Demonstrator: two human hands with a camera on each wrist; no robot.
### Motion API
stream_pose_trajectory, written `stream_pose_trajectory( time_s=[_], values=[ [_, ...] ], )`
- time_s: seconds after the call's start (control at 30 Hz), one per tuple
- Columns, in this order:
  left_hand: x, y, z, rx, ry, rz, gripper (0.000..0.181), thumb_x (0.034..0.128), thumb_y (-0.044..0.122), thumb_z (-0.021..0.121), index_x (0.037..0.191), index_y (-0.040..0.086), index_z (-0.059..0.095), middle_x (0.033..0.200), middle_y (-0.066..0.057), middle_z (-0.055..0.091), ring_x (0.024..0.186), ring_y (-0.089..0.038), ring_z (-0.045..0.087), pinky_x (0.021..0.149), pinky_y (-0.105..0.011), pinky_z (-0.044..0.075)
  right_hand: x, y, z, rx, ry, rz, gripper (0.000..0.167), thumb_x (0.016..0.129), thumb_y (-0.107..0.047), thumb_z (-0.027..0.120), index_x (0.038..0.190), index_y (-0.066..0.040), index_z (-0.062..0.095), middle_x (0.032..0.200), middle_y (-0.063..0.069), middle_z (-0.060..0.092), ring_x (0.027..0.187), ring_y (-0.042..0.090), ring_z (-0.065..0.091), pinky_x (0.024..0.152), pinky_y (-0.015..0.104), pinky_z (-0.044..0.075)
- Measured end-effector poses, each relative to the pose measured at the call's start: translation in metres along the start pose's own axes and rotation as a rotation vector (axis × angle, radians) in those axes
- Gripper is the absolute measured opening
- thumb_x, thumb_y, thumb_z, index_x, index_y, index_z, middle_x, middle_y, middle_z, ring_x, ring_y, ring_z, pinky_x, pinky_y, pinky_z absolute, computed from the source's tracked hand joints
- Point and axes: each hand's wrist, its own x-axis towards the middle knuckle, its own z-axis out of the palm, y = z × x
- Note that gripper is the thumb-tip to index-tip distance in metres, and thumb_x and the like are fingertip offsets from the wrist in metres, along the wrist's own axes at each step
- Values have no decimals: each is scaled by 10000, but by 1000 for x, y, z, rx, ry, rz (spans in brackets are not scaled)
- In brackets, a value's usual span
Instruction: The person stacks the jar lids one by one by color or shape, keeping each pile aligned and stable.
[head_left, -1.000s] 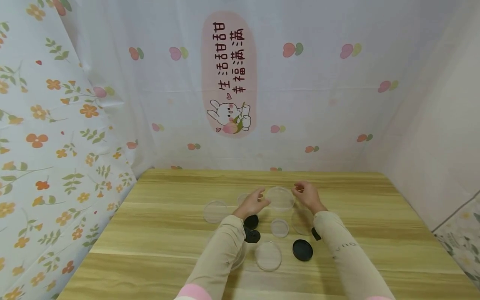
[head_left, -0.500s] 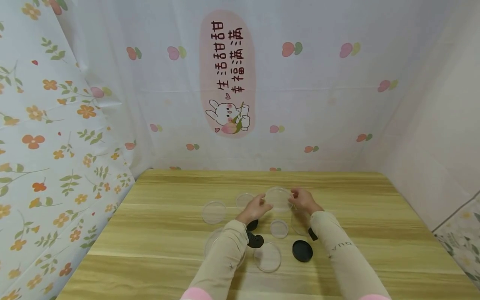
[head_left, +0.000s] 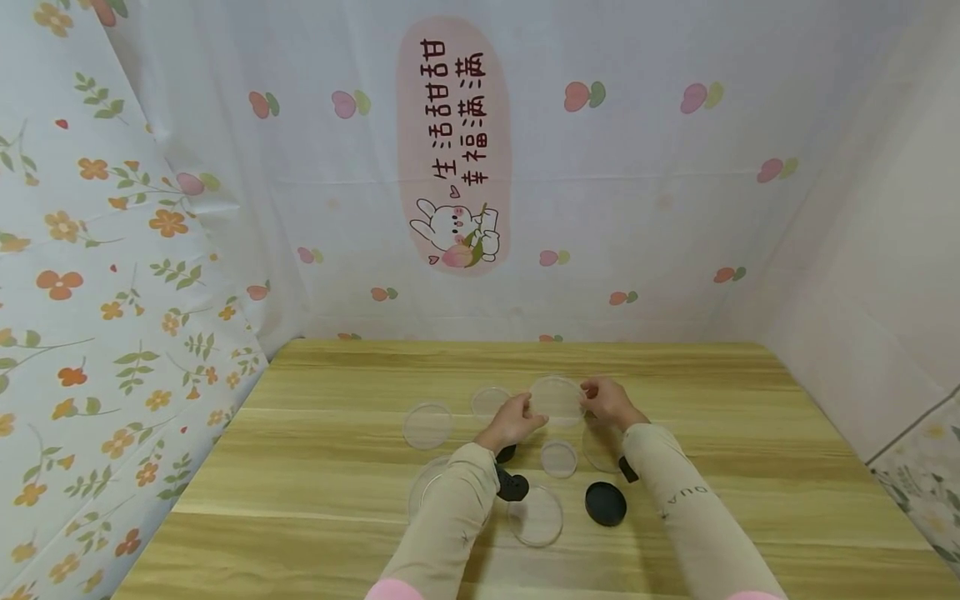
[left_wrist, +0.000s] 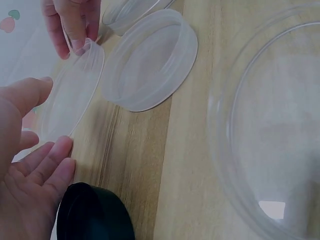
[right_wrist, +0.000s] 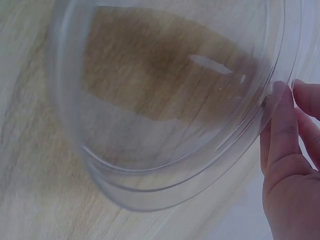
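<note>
A clear round lid [head_left: 557, 403] lies toward the back of the table, between the two hands. My right hand [head_left: 611, 403] pinches its right rim; in the left wrist view the fingertips and thumb meet at the edge of the lid [left_wrist: 75, 92]. On the opposite side, my left hand [head_left: 512, 421] has its fingertips touching or very near the rim, the thumb raised apart from it. Just in front stands a small clear lid [head_left: 558, 459]. Close to the left palm is a black lid [left_wrist: 95, 215], mostly covered by the arm in the head view.
Other clear round lids lie around: one [head_left: 428, 426] at left, one [head_left: 491, 401] behind the left hand, one [head_left: 536, 517] in front, another [head_left: 602, 446] under the right wrist. A black lid [head_left: 605, 504] sits front right. Patterned cloth [head_left: 637, 208] hangs behind the table.
My right hand has come down and inward onto the lid's right rim. My left hand has shifted slightly right and down, toward the lid. The lid is a little lower in view.
</note>
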Motion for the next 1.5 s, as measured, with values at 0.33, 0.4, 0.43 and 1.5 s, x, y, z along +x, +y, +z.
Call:
stream_pose_trajectory(
  time_s=[0.33, 0.4, 0.43, 1.5],
  values=[
    [4, -1, 0, 37, 17, 8, 504, 852, 129, 583, 1254, -101, 382, 681, -18, 495, 546, -90, 436, 514, -225, 377, -1, 3, 0, 17, 0, -59, 318, 758, 7, 578, 1037, 152, 537, 911, 222, 583, 874, 330, 544, 749, 391, 461],
    [6, 0, 1, 44, 18, 19, 352, 842, 99, 593, 1093, -108, 460, 535, 31, 322, 445, -71, 302, 445, -208, 262, -2, 1, -1, 14, 0, -62, 313, 756, 15, 579, 1033, 154, 538, 903, 216, 584, 866, 323, 545, 744, 383, 462],
    [7, -1, 2, 53, 20, 23, 278, 839, 90, 595, 1002, -97, 470, 507, 36, 277, 427, -69, 270, 433, -206, 236, -3, 0, -2, 18, 0, -63, 311, 755, 17, 575, 1032, 155, 539, 900, 214, 584, 865, 323, 545, 743, 383, 461],
    [59, -60, 12, 27, 340, 197, 379, 815, 318, 628, 1102, 70, 613, 814, -16, 604, 719, -141, 596, 596, -272, 476, -12, -23, -18, 188, 21, -7, 289, 884, -25, 483, 1096, 167, 518, 975, 284, 564, 797, 333, 596, 641, 340, 511]
  ],
)
